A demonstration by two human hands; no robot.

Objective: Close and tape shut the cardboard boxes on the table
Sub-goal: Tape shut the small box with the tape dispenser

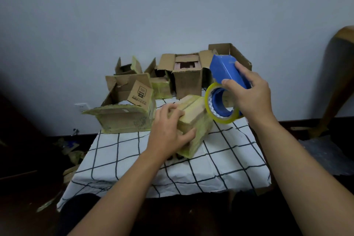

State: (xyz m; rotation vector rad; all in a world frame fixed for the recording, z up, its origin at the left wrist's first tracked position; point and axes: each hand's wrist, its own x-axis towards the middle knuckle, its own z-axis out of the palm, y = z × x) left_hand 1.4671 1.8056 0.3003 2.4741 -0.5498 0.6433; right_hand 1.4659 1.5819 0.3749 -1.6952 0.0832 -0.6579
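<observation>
**A:** Status, biggest first?

**B:** Table (239,168) under a white grid cloth carries everything. Far edge: a row of open cardboard boxes. Big one far left (124,113) has flaps splayed, old yellowed tape on its sides. Tall one (188,82) at far centre is open at the top, dark contents showing. Another open box (239,53) sits far right, mostly behind the dispenser. All look untaped, so most of the job is probably left.

**A:** Current box?

**B:** Small box (193,120), centre of table, nearer than the rest. Top flaps are down and meet at a centre seam.

**A:** Hands?

**B:** The left hand (169,128) grips the small box's near-left corner, fingers curled over the top, thumb on the side. Likely pinning the flaps shut and bracing the box against tape pull. The right hand (251,94) is clamped round the blue tape dispenser (226,71), yellow-edged roll hanging at the box's far right end, above the cloth.

**A:** Contact yet?

**B:** Cannot tell whether tape touches the box. Looks lined up to start a strip along the seam.
</observation>
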